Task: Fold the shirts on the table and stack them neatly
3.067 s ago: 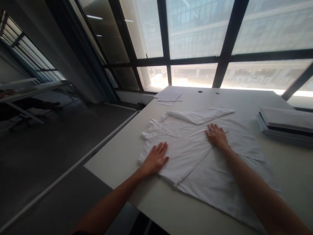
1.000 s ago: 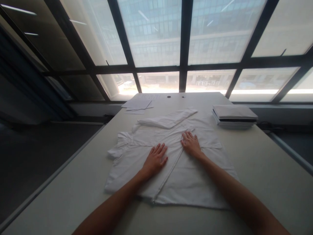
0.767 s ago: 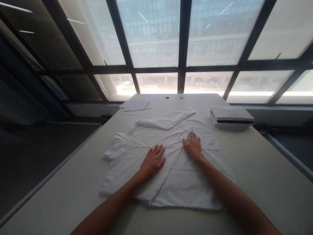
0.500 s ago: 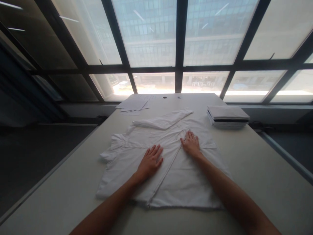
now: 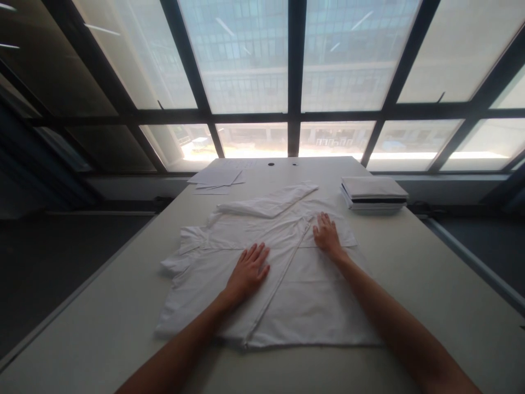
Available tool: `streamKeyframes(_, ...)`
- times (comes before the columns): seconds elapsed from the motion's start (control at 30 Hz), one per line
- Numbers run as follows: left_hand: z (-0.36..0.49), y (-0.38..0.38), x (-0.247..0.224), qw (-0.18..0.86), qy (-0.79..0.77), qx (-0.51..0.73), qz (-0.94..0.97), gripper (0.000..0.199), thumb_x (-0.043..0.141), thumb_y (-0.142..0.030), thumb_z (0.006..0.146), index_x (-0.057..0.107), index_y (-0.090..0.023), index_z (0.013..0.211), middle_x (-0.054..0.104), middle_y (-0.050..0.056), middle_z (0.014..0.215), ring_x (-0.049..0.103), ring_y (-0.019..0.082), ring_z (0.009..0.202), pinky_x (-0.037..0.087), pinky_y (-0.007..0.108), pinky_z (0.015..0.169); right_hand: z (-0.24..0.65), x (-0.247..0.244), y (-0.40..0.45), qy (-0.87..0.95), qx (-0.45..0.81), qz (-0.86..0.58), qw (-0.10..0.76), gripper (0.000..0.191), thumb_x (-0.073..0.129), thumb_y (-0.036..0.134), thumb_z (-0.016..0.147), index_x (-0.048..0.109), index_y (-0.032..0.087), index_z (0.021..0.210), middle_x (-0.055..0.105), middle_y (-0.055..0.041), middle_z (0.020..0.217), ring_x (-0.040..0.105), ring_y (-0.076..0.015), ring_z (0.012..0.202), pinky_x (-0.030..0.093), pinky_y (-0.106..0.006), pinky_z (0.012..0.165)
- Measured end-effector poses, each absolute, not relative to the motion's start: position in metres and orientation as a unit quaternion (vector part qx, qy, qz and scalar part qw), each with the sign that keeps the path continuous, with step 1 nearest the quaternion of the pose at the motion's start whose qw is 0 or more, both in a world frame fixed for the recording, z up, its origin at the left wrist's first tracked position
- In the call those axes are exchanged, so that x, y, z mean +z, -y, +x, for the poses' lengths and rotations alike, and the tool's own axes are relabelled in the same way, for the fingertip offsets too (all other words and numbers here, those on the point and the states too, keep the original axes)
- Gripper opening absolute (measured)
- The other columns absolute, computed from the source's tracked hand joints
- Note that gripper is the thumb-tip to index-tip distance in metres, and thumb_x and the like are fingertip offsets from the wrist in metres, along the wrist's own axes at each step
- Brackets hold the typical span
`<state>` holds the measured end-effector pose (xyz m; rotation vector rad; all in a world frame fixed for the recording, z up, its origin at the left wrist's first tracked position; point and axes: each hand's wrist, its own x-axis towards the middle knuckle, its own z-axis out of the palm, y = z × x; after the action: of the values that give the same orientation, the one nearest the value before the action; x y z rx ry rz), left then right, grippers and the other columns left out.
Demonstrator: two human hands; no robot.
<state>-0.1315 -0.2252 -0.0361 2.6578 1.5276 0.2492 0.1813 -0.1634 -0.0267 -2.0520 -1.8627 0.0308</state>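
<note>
I'm watching a person stand or sit at six o'clock to a white table [image 5: 435,279]; I can't tell which. A white shirt [image 5: 324,298] lies flat on it, straight ahead and directly beneath both hands. What looks like its collar [image 5: 186,243] points to nine o'clock, so the shirt's long axis seems to run from nine across to three. It is creased in places.

The left hand [image 5: 248,272] rests palm down near the shirt's middle, slightly toward eight o'clock, fingers loosely fanned. The right hand [image 5: 327,235] is also palm down, farther out at two o'clock, its fingers a little spread and aimed at twelve. Neither hand grips anything; each simply lies against the cloth, well apart from the other.

Between them, a long slanting edge [image 5: 275,287] crosses the shirt, from about half past six at the near side up toward one o'clock. The right hand is closer to this line, just beside its far end on the three o'clock side. The left hand lies on its nine o'clock side. Beyond both hands, a sleeve [image 5: 266,207] is laid across the shirt's twelve o'clock side, its tip ending nearer the right hand.

Farther off, papers [image 5: 215,177] sit at eleven o'clock and a stack of folded cloth [image 5: 374,187] at one to two. A tall window [image 5: 254,71] with dark frames fills twelve o'clock.
</note>
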Motion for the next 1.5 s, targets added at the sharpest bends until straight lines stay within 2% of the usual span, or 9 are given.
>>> streamKeyframes(0.23, -0.130, 0.226, -0.039, 0.017, -0.501, 0.085, 0.861, 0.056, 0.041, -0.043, 0.101, 0.043, -0.022, 0.153, 0.031, 0.009, 0.163, 0.024, 0.031, 0.152, 0.025, 0.051, 0.121, 0.094, -0.022, 0.216, 0.831, 0.102, -0.523, 0.162, 0.066, 0.035, 0.016, 0.092, 0.031, 0.013, 0.158, 0.022, -0.0093, 0.166, 0.011, -0.0201, 0.155, 0.012, -0.045, 0.124)
streamKeyframes(0.33, -0.130, 0.226, -0.041, 0.011, -0.502, 0.088, 0.861, 0.058, 0.041, -0.041, 0.101, 0.039, -0.018, 0.155, 0.034, 0.010, 0.162, 0.026, 0.029, 0.152, 0.026, 0.049, 0.122, 0.082, -0.027, 0.228, 0.859, 0.112, -0.479, 0.143, 0.062, 0.037, 0.022, 0.096, 0.031, 0.013, 0.157, 0.023, -0.0103, 0.166, 0.011, -0.0209, 0.155, 0.011, -0.047, 0.124)
streamKeyframes(0.43, -0.131, 0.225, -0.043, 0.008, -0.501, 0.091, 0.860, 0.059, 0.041, -0.041, 0.101, 0.038, -0.017, 0.155, 0.034, 0.011, 0.162, 0.027, 0.028, 0.151, 0.027, 0.049, 0.122, 0.083, -0.030, 0.230, 0.857, 0.105, -0.487, 0.136, 0.063, 0.040, 0.038, 0.100, 0.031, 0.012, 0.157, 0.025, -0.0126, 0.165, 0.014, -0.0233, 0.154, 0.010, -0.048, 0.124)
streamKeyframes(0.53, -0.131, 0.225, -0.042, 0.006, -0.497, 0.089, 0.863, 0.057, 0.042, -0.041, 0.101, 0.040, -0.019, 0.154, 0.034, 0.009, 0.162, 0.027, 0.028, 0.151, 0.027, 0.050, 0.121, 0.088, -0.031, 0.228, 0.834, 0.102, -0.527, 0.126, 0.063, 0.039, 0.044, 0.101, 0.034, 0.014, 0.157, 0.024, -0.0122, 0.165, 0.016, -0.0260, 0.154, 0.010, -0.050, 0.123)
streamKeyframes(0.8, -0.131, 0.226, -0.038, 0.014, -0.496, 0.086, 0.864, 0.055, 0.044, -0.039, 0.101, 0.042, -0.022, 0.153, 0.035, 0.008, 0.162, 0.027, 0.028, 0.151, 0.026, 0.048, 0.122, 0.098, -0.030, 0.222, 0.772, 0.090, -0.618, 0.116, 0.060, 0.036, 0.042, 0.102, 0.035, 0.017, 0.157, 0.023, -0.0109, 0.166, 0.016, -0.0264, 0.154, 0.010, -0.051, 0.122)
streamKeyframes(1.5, -0.133, 0.228, -0.037, 0.007, -0.483, 0.094, 0.871, 0.054, 0.044, -0.039, 0.101, 0.044, -0.023, 0.152, 0.035, 0.009, 0.162, 0.028, 0.029, 0.151, 0.028, 0.051, 0.121, 0.102, -0.029, 0.222, 0.770, 0.086, -0.616, 0.143, 0.058, 0.040, 0.040, 0.100, 0.040, 0.016, 0.154, 0.031, -0.0107, 0.163, 0.022, -0.0257, 0.152, 0.014, -0.049, 0.122)
